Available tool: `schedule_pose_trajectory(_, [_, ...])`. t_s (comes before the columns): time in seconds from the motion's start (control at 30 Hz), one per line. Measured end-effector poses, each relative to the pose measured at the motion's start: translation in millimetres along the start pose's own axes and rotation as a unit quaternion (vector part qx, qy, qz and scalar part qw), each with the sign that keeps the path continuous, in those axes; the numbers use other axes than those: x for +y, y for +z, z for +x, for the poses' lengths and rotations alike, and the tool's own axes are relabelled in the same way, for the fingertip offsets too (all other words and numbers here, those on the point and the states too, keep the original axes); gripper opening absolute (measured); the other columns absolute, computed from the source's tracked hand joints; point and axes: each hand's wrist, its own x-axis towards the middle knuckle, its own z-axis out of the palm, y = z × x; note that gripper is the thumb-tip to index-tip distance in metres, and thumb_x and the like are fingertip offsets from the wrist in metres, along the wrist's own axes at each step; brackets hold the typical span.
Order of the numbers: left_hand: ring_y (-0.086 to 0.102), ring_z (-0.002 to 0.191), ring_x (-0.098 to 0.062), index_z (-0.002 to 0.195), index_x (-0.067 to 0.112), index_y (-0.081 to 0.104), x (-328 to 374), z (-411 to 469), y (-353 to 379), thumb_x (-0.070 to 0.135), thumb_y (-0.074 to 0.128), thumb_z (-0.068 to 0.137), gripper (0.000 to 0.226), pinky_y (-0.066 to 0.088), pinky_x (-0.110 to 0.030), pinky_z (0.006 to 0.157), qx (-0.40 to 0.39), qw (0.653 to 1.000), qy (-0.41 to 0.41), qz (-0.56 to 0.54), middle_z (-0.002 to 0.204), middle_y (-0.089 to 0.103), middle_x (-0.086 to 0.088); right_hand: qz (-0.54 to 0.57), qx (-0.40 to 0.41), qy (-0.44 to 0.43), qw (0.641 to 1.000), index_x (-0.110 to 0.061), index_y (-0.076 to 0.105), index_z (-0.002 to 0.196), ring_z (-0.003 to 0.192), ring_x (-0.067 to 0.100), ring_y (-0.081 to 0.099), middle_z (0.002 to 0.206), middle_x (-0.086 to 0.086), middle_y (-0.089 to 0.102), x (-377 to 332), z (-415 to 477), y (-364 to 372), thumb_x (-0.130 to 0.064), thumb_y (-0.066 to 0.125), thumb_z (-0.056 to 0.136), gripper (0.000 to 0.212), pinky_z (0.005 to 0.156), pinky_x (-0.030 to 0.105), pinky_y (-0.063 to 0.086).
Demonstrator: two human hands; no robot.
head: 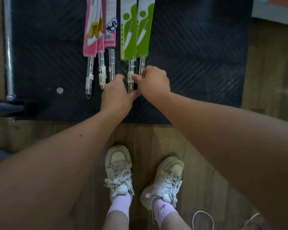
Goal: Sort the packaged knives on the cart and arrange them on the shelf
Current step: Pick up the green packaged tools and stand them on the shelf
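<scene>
Our right hand (154,82) pinches the handle of the rightmost green-sleeved knife (144,33); our left hand (116,93) curls by its twin (129,30), grip unclear. We should align both, pink-sleeved knives (99,27) leftward on the cart (198,55).

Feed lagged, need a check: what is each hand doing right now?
Left hand: fingers curled at the pink-packaged knife handles; grip cannot be told.
Right hand: pinching the handle of a green-packaged knife.
</scene>
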Motion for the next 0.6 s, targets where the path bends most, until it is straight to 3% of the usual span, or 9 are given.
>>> schedule_pose_trajectory(0.1, [0.056, 0.108, -0.030, 0.123, 0.006, 0.047, -2, 8, 16, 0.026, 0.064, 0.085, 0.047, 0.047, -0.042, 0.091, 0.003, 1.000, -0.002, 0.005, 0.119, 0.057, -0.015, 0.017, 0.017, 0.002, 1.000, -0.010, 0.051, 0.114, 0.104, 0.024, 0.058, 0.115, 0.007, 0.060, 0, 13, 8, -0.036, 0.057, 0.091, 0.035, 0.070, 0.029, 0.037])
schedule_pose_trajectory(0.23, [0.054, 0.106, -0.029, 0.120, 0.007, 0.050, -8, 18, 27, 0.025, 0.067, 0.083, 0.044, 0.039, -0.032, 0.079, 0.042, 0.998, 0.003, 0.036, 0.118, 0.053, -0.013, 0.036, 0.033, 0.016, 0.999, -0.008, 0.050, 0.114, 0.104, 0.023, 0.059, 0.115, 0.007, 0.060, 5, 28, 13, -0.034, 0.060, 0.090, 0.037, 0.068, 0.029, 0.038])
schedule_pose_trajectory(0.3, [0.056, 0.105, -0.029, 0.117, 0.007, 0.052, -9, 21, 29, 0.026, 0.070, 0.081, 0.044, 0.042, -0.034, 0.081, 0.052, 0.998, 0.004, 0.028, 0.115, 0.056, -0.013, 0.047, 0.039, 0.013, 0.998, -0.008, 0.052, 0.110, 0.096, 0.020, 0.058, 0.109, 0.006, 0.060, 7, 34, 13, -0.032, 0.060, 0.090, 0.033, 0.066, 0.028, 0.038])
schedule_pose_trajectory(0.4, [0.058, 0.101, -0.028, 0.112, 0.008, 0.054, -8, 22, 29, 0.026, 0.071, 0.078, 0.042, 0.048, -0.041, 0.086, 0.044, 0.999, -0.007, -0.012, 0.109, 0.062, -0.012, 0.042, 0.033, -0.001, 0.999, -0.009, 0.054, 0.087, 0.079, 0.017, 0.051, 0.082, 0.000, 0.054, 9, 40, 11, -0.027, 0.060, 0.090, 0.019, 0.059, 0.025, 0.039])
schedule_pose_trajectory(0.47, [0.059, 0.097, -0.023, 0.109, 0.010, 0.057, -6, 21, 29, 0.030, 0.072, 0.078, 0.040, 0.048, -0.035, 0.082, 0.030, 0.999, -0.011, -0.042, 0.105, 0.064, -0.008, 0.036, 0.020, 0.004, 0.999, -0.012, 0.045, 0.068, 0.073, 0.016, 0.051, 0.069, -0.003, 0.046, 11, 42, 7, -0.025, 0.060, 0.090, 0.029, 0.051, 0.023, 0.037])
schedule_pose_trajectory(0.6, [0.056, 0.082, -0.016, 0.097, 0.012, 0.065, 4, 16, 28, 0.034, 0.068, 0.081, 0.028, 0.041, -0.025, 0.066, -0.013, 0.997, -0.029, -0.074, 0.089, 0.063, -0.001, 0.051, -0.003, 0.027, 0.998, -0.008, 0.062, 0.084, 0.067, 0.016, 0.055, 0.066, -0.001, 0.050, 17, 44, -7, -0.027, 0.063, 0.087, 0.019, 0.048, 0.022, 0.040])
